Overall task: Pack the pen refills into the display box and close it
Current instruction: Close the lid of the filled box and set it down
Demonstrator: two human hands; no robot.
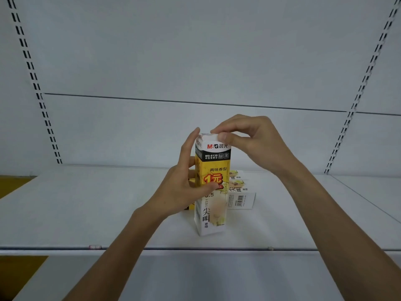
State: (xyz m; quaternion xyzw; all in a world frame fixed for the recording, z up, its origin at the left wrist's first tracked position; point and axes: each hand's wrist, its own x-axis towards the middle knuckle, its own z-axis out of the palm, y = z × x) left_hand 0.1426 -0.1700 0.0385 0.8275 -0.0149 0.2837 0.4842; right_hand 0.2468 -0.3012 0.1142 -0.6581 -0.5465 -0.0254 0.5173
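A tall yellow, black and white display box (213, 213) stands upright on the white shelf (86, 209). My left hand (184, 183) grips its left side around the middle, thumb across the front. My right hand (245, 137) pinches the white flap at the top of the box between thumb and fingers. The inside of the box and any pen refills are hidden.
Behind the upright box lie two or three similar boxes (242, 193) stacked flat on the shelf. A white back panel with slotted uprights (39, 94) rises behind. The shelf's front edge (195, 249) runs across below the box. Yellow surfaces show at far left.
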